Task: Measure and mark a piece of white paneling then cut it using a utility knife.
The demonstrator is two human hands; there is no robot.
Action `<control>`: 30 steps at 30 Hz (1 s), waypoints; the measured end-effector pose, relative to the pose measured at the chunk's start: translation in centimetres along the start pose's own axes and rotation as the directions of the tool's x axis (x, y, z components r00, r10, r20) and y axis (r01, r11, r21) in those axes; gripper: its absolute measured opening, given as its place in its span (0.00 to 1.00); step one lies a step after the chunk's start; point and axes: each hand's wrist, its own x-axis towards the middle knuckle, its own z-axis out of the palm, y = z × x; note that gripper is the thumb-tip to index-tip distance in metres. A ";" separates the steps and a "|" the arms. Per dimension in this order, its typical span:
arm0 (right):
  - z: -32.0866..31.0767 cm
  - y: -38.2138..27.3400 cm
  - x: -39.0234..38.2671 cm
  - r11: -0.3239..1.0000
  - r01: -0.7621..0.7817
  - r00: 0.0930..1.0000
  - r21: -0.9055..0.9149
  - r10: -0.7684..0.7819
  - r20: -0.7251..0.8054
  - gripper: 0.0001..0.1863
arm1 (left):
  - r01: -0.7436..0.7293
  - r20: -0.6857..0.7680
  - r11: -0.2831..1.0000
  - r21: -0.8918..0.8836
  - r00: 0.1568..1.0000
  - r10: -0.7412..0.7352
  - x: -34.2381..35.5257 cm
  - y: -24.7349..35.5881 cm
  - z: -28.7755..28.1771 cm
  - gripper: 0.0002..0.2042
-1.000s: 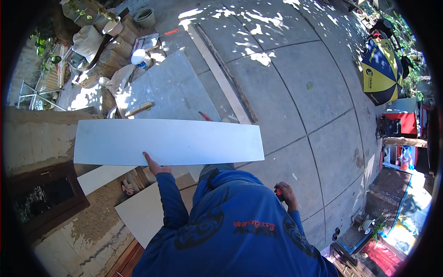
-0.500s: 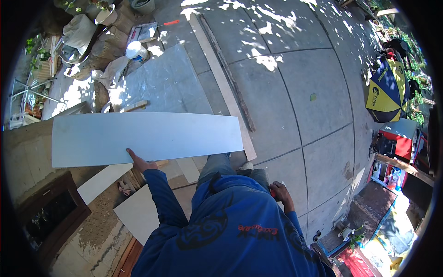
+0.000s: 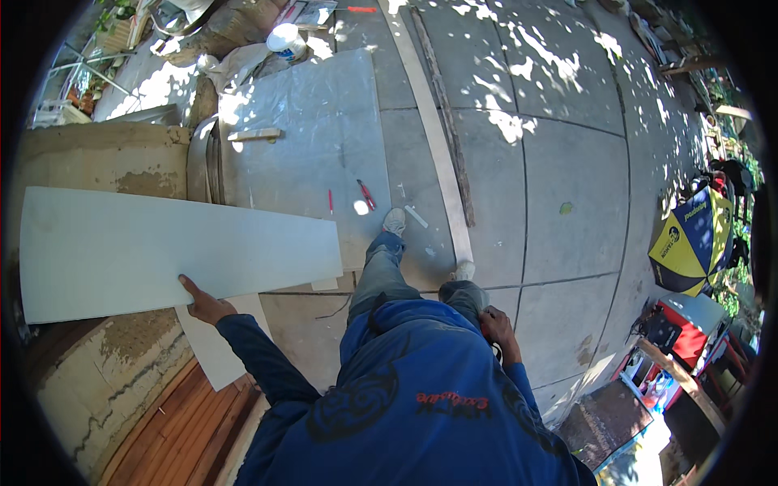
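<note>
My left hand (image 3: 208, 304) grips the near edge of a long white panel (image 3: 174, 249), thumb on its upper face and the other fingers hidden beneath. The panel is held out to the left, its right end reaching near my legs. By my right thigh, my right hand (image 3: 500, 334) is closed on something red, mostly covered by the fingers. Ahead of my feet lie red-handled pliers (image 3: 366, 195) and a slim red marker or pencil (image 3: 331, 202), both on a clear plastic sheet (image 3: 312, 121). A small white strip (image 3: 416, 216) rests between my shoes.
A long pale board (image 3: 433, 121) and a dark, rough wooden batten (image 3: 450, 138) run ahead along the concrete. Another white board (image 3: 219, 348) leans by the wall under the held panel. A wood block (image 3: 255, 134) and a white bucket (image 3: 287, 42) stand farther off; a blue-yellow umbrella (image 3: 695, 243) is at right.
My left hand has carried the white panel to the left and slightly nearer, uncovering the pliers, the red marker and my shoes. The view has shifted; my right hand stays by the thigh.
</note>
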 end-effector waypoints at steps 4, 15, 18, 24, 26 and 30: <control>-2.6 6.3 3.3 0.918 0.387 0.896 -0.088 -0.351 0.273 0.17 | -0.090 -0.041 0.992 0.085 0.995 0.094 -3.0 -0.3 -7.2 0.37; -7.0 12.3 4.8 0.987 0.140 0.930 0.074 -0.157 0.331 0.16 | 0.050 -0.012 0.921 0.386 0.999 -0.049 -17.0 -6.1 -20.0 0.33; -7.1 12.9 5.9 0.980 0.198 0.916 0.019 -0.192 0.352 0.16 | -0.031 0.225 0.914 0.405 0.972 -0.067 -17.6 -7.7 -18.6 0.25; -6.7 12.6 5.6 0.960 0.270 0.904 -0.071 -0.227 0.363 0.17 | -0.083 0.363 0.838 0.539 0.921 -0.141 -19.0 -11.3 -13.8 0.26; -6.4 10.9 6.0 0.939 0.333 0.888 -0.079 -0.285 0.360 0.17 | -0.102 0.425 0.854 0.510 0.893 -0.147 -18.5 -12.3 -12.3 0.27; -6.0 6.2 6.4 0.969 0.227 0.924 -0.099 -0.182 0.336 0.17 | -0.054 0.450 0.845 0.532 0.864 -0.228 -15.7 -14.1 -9.9 0.28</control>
